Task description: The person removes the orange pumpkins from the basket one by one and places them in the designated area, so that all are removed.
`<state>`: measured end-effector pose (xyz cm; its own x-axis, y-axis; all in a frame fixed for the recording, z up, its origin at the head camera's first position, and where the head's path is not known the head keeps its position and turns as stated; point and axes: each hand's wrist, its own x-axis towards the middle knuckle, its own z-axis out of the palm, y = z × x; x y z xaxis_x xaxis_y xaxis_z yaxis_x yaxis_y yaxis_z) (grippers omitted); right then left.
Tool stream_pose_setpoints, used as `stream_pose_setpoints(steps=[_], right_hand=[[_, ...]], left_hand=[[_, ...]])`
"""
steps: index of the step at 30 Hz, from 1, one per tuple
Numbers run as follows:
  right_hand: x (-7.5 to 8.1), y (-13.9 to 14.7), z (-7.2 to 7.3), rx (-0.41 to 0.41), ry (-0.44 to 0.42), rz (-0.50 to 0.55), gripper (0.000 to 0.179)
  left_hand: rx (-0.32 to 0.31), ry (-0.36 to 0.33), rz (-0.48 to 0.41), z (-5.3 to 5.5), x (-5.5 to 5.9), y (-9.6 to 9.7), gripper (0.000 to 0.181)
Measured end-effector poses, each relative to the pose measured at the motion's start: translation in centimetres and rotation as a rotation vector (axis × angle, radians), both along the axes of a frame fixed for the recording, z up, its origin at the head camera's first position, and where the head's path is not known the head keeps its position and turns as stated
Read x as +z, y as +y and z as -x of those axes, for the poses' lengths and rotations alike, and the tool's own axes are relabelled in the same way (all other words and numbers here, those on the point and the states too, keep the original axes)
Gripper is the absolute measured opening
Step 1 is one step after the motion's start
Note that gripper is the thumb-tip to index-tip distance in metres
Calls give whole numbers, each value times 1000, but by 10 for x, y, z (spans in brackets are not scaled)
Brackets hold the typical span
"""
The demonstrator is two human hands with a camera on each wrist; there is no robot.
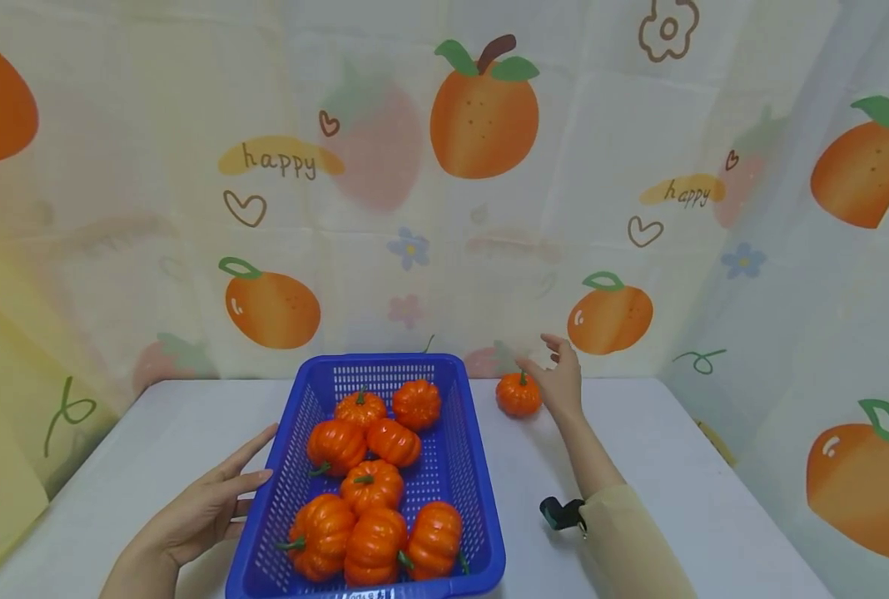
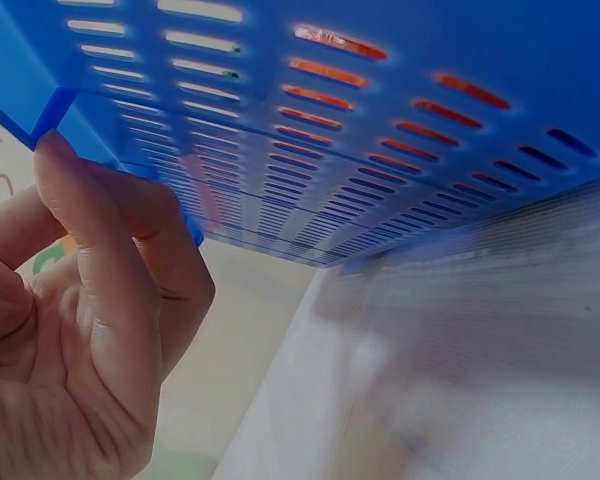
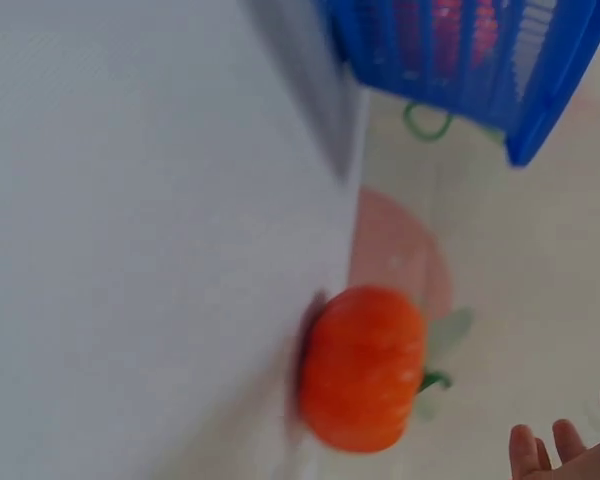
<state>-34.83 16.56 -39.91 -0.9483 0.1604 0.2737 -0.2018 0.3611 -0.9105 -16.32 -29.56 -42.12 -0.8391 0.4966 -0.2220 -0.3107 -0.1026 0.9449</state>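
Observation:
In the head view, my left hand [image 1: 201, 507] is at the left side of a blue plastic basket [image 1: 489, 507], its fingertips right at the rim. The left wrist view shows a fingertip of that hand [image 2: 110, 290] against the underside of the rim, beside the slotted wall. Several small orange pumpkins [image 1: 373, 485] with green stems lie inside the basket. My right hand [image 1: 562, 384] hovers by a lone pumpkin [image 1: 518, 398] on the table, fingers spread and holding nothing. In the right wrist view, this pumpkin [image 3: 363, 370] stands apart from the fingers [image 3: 568, 440].
The white table [image 1: 714, 499] ends against a hanging cloth [image 1: 489, 233] printed with oranges and flowers. A dark strap-like piece [image 1: 562, 513] sits at the right sleeve. Something yellowish [image 1: 717, 443] shows at the table's right edge.

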Motion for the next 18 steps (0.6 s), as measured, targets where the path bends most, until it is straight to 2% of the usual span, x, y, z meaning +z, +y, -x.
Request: stream_pose_setpoints(steps=[3, 7, 12, 18], right_hand=[[14, -13, -7, 98, -21, 18, 63], [24, -28, -15, 210, -47, 19, 59], [27, -46, -25, 373, -25, -31, 60], [26, -68, -39, 610, -11, -147, 65]], left_hand=[[9, -5, 6, 0, 0, 0, 66], [34, -21, 32, 0, 0, 1, 68], [42, -33, 39, 0, -1, 1, 69], [33, -25, 42, 1, 1, 0, 69]])
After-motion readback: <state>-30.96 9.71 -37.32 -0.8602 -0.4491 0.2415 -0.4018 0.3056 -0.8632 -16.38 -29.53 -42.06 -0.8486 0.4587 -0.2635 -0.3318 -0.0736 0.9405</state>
